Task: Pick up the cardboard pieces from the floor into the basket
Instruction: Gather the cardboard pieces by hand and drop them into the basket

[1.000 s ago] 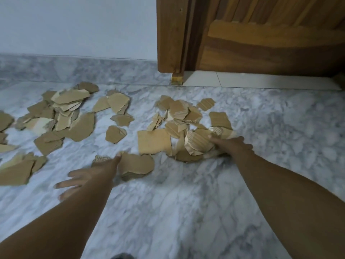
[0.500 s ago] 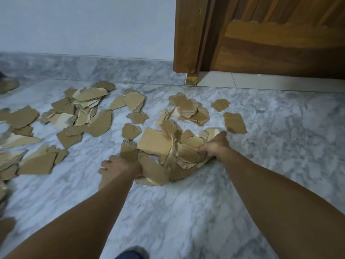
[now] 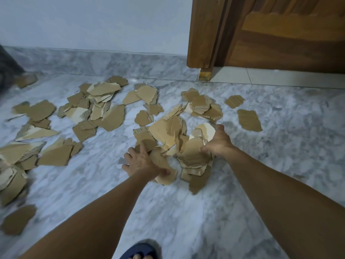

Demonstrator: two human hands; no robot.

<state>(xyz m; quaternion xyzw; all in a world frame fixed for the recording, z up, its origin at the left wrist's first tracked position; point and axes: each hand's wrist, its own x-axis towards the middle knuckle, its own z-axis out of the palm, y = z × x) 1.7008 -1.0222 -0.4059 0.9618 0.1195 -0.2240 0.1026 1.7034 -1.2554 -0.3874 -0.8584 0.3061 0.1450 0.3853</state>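
A grey-veined marble floor (image 3: 205,212) fills most of the view, meeting a white wall (image 3: 93,21) and a wooden door (image 3: 280,30) at the far right. Torn cardboard pieces (image 3: 104,107) lie scattered across the floor's left and middle. A gathered heap of cardboard (image 3: 173,131) sits between the two hands in the centre.

Both bare forearms reach forward and downward from the lower corners, converging on that heap. The left hand (image 3: 141,161) lies palm-down at the heap's near left edge, its fingers spread and its thumb hooked over a rounded piece. The right hand (image 3: 217,142) clamps the heap's right side, fingers curled into a stack of corrugated pieces, thumb raised toward the door.

A dark blue sandal (image 3: 140,249) with toes showing sits at the bottom edge. No basket appears in view.
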